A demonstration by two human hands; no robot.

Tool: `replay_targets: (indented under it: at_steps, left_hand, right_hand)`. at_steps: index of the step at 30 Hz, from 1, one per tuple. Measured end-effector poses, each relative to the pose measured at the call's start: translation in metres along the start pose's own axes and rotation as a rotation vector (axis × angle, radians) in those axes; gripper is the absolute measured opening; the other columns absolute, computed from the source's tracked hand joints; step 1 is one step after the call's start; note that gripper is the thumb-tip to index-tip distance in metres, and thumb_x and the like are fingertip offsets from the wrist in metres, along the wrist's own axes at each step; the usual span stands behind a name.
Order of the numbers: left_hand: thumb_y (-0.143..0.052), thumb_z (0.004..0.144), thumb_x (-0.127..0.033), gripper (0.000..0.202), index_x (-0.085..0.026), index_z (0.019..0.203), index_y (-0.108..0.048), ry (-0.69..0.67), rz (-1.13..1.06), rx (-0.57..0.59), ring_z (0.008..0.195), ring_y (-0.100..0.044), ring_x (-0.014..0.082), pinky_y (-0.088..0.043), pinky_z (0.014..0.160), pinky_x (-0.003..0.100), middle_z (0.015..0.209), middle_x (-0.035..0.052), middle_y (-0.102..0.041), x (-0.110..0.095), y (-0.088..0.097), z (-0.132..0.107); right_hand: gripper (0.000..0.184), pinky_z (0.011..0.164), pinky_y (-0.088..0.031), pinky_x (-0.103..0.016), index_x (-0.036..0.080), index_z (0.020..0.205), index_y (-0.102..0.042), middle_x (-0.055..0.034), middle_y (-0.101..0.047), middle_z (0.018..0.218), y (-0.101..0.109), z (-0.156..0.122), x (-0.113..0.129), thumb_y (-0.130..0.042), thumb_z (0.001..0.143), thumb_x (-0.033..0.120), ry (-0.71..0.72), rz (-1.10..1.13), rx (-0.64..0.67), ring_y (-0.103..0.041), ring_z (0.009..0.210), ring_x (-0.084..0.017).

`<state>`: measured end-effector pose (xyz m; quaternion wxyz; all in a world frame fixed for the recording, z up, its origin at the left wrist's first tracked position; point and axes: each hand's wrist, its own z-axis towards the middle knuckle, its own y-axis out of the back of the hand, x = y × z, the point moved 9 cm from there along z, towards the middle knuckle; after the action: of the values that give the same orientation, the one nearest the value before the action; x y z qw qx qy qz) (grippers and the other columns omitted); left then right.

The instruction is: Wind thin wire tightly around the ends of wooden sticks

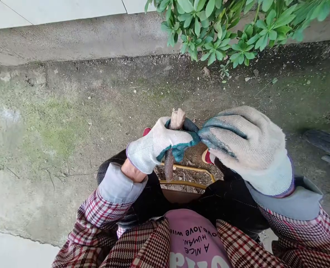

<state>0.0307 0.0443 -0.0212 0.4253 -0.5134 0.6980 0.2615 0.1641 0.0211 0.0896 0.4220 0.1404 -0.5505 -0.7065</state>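
My left hand, in a white knit glove with a green coated palm, is wrapped round a short brown stick. The stick stands nearly lengthwise in my view, its pale, broken-looking end poking out above the fist and its darker bark end below. My right hand, gloved the same way, has its fingertips pressed together against the left fingertips. Whatever lies in that pinch, if anything, is hidden by the glove. Soil smudges show on the right glove's fingers.
Between my knees are the gold-coloured metal bars of a seat, with wood bits below. A leafy green shrub hangs over a low concrete ledge ahead. A dark, partly cropped object lies at right on the mossy ground.
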Motion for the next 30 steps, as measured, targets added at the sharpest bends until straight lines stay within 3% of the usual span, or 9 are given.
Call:
replay_targets:
  at_steps: [5,8,13,15,17,20,23,26,30]
  left_hand:
    - [-0.072,0.075,-0.026,0.008,-0.018,0.075,-0.072,-0.116,0.22,-0.043,0.062,-0.063,0.0172,-0.051,0.056,0.03,0.065,0.0006,-0.066,-0.021,-0.001,-0.007]
    - [-0.069,0.081,-0.023,0.007,-0.018,0.082,-0.073,-0.304,0.493,-0.156,0.065,-0.063,0.0163,-0.051,0.061,0.029,0.072,0.0011,-0.069,-0.043,-0.002,-0.019]
    - [-0.058,0.097,-0.028,0.018,-0.02,0.094,-0.074,-0.732,1.087,-0.063,0.071,-0.066,0.0223,-0.05,0.066,0.035,0.076,0.0064,-0.071,-0.06,-0.04,-0.043]
    - [-0.058,0.097,-0.024,0.018,-0.02,0.094,-0.075,-0.722,1.095,-0.023,0.072,-0.067,0.0221,-0.051,0.068,0.035,0.076,0.0059,-0.071,-0.058,-0.042,-0.042]
    - [-0.063,0.091,-0.021,0.013,-0.019,0.095,-0.076,-0.598,0.905,-0.066,0.073,-0.067,0.02,-0.053,0.07,0.034,0.08,0.0046,-0.074,-0.056,-0.03,-0.035]
    - [-0.07,0.08,-0.022,0.009,-0.017,0.087,-0.075,-0.309,0.432,-0.169,0.069,-0.066,0.0167,-0.054,0.064,0.029,0.081,0.0025,-0.074,-0.04,-0.003,-0.019]
    - [-0.072,0.073,-0.026,0.016,-0.015,0.085,-0.074,-0.058,0.01,-0.123,0.058,-0.06,0.0134,-0.05,0.053,0.026,0.07,-0.0001,-0.068,-0.012,-0.002,-0.006]
    - [-0.075,0.07,-0.029,0.021,-0.015,0.085,-0.074,0.054,-0.245,-0.059,0.047,-0.051,0.0093,-0.046,0.047,0.023,0.06,-0.0036,-0.059,0.005,-0.008,-0.001]
    - [-0.079,0.068,-0.031,0.022,-0.016,0.082,-0.069,0.122,-0.411,0.007,0.042,-0.044,0.0069,-0.042,0.042,0.022,0.054,-0.0068,-0.052,0.015,-0.013,-0.001]
  right_hand:
    - [0.012,0.084,-0.053,-0.047,0.025,0.098,-0.074,-0.0083,-0.076,0.102,-0.015,0.001,-0.012,-0.063,0.094,0.022,-0.23,0.072,0.1,-0.067,0.099,-0.031]
    - [0.007,0.08,-0.052,-0.044,0.023,0.086,-0.07,-0.0081,-0.073,0.091,-0.025,-0.003,-0.029,-0.064,0.087,0.024,-0.451,0.229,0.08,-0.066,0.089,-0.028]
    - [0.024,0.057,-0.05,-0.031,0.023,0.065,-0.062,-0.001,-0.061,0.065,-0.085,-0.027,-0.042,-0.066,0.086,0.033,-0.768,1.143,0.23,-0.059,0.061,-0.017]
    - [0.028,0.047,-0.045,-0.029,0.023,0.063,-0.06,0.0003,-0.057,0.059,-0.101,-0.04,-0.047,-0.065,0.086,0.039,-0.961,1.382,0.182,-0.055,0.051,-0.016]
    - [0.029,0.04,-0.041,-0.028,0.022,0.066,-0.062,0.0002,-0.059,0.058,-0.109,-0.046,-0.045,-0.067,0.086,0.042,-1.045,1.455,0.193,-0.052,0.046,-0.015]
    - [0.023,0.045,-0.047,-0.028,0.02,0.079,-0.071,-0.0013,-0.068,0.069,-0.089,-0.042,-0.052,-0.071,0.09,0.04,-1.004,1.244,0.045,-0.058,0.052,-0.015]
    - [0.009,0.068,-0.058,-0.032,0.024,0.096,-0.078,-0.0011,-0.077,0.089,-0.038,-0.03,-0.056,-0.075,0.088,0.026,-0.768,0.757,-0.239,-0.071,0.075,-0.018]
    - [0.02,0.081,-0.061,-0.038,0.027,0.104,-0.08,-0.0022,-0.079,0.102,-0.017,-0.018,-0.036,-0.072,0.086,0.02,-0.478,0.339,-0.212,-0.076,0.092,-0.024]
    - [0.015,0.078,-0.062,-0.04,0.028,0.106,-0.078,-0.0045,-0.079,0.105,-0.014,-0.017,-0.024,-0.07,0.092,0.027,-0.334,0.1,-0.166,-0.076,0.092,-0.027]
